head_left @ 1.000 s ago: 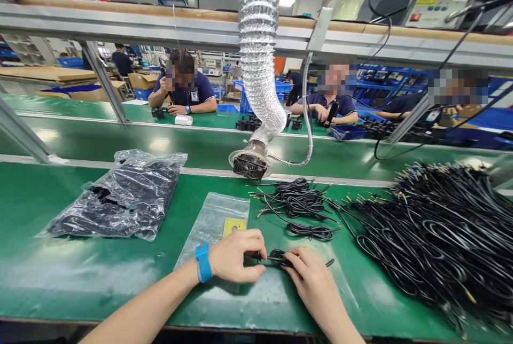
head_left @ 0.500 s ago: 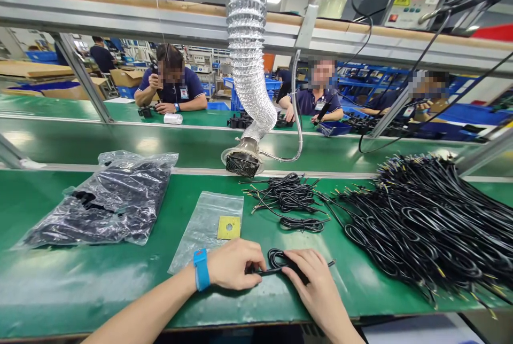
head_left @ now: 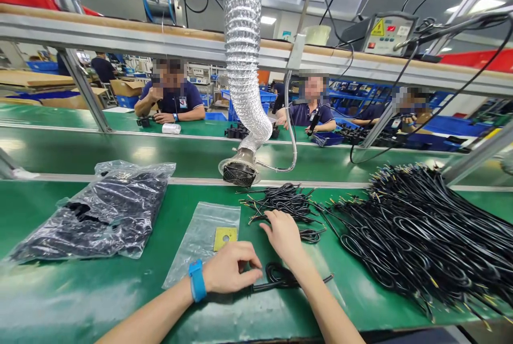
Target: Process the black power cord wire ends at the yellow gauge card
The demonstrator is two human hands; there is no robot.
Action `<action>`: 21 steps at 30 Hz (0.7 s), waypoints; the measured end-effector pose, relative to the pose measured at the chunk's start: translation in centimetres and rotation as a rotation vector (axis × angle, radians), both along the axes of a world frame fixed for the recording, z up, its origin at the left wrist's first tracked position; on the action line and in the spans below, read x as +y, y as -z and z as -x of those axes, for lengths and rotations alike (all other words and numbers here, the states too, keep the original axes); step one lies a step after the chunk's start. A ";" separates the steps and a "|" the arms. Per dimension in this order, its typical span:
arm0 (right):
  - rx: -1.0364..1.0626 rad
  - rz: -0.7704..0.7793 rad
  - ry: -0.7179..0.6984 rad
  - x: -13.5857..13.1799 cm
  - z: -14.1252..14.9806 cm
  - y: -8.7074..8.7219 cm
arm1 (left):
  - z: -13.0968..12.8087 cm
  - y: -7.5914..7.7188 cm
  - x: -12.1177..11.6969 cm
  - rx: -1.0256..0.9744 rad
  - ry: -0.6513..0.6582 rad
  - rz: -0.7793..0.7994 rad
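Observation:
My left hand point(head_left: 230, 268), with a blue wristband point(head_left: 196, 281), rests low over the bench. Its fingers are curved, with a gap between thumb and forefinger and nothing between them. Just right of it a coiled black cable point(head_left: 276, 284) lies on the green surface, partly under my right forearm. My right hand point(head_left: 282, 234) is stretched forward, thumb apart from the fingers, at the near edge of a small pile of black cables point(head_left: 286, 198). Whether its fingertips touch the pile I cannot tell. A yellow square plate with a hole point(head_left: 220, 238) lies on a clear plastic bag point(head_left: 192, 242).
A large heap of black cables point(head_left: 409, 237) covers the right side. At left lies a clear bag of black parts point(head_left: 116, 216). A fume duct point(head_left: 242, 50) hangs above, ending in a grilled nozzle point(head_left: 239, 172). Several co-workers sit across the bench, one holding a black tool.
My right hand has let go of the coiled cable and moved forward to the small pile. My left hand's fingers have come off the cable, which now lies on the bench.

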State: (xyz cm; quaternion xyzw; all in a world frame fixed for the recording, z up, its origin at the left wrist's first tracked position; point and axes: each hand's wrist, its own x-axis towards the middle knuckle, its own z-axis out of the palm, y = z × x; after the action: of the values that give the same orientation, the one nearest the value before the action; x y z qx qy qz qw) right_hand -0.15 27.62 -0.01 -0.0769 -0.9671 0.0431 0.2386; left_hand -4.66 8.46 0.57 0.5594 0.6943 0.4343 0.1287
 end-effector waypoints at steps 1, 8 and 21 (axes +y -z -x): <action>-0.019 0.006 0.011 0.0 0.3 0.4 | 0.1 -0.1 0.0 -0.007 -0.018 -0.014; 0.137 0.361 -0.166 -0.2 -0.2 1.1 | 0.2 0.3 0.2 0.034 -0.054 -0.061; -0.034 0.355 -0.398 -4.6 -0.3 0.6 | -0.5 1.5 0.7 0.543 0.083 -0.140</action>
State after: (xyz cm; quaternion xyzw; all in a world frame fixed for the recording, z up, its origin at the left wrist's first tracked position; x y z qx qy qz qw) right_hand 0.13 23.05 -0.60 0.0735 -0.9444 0.2567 0.1921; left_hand -4.12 9.13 -0.94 0.6906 0.6481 0.3099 -0.0832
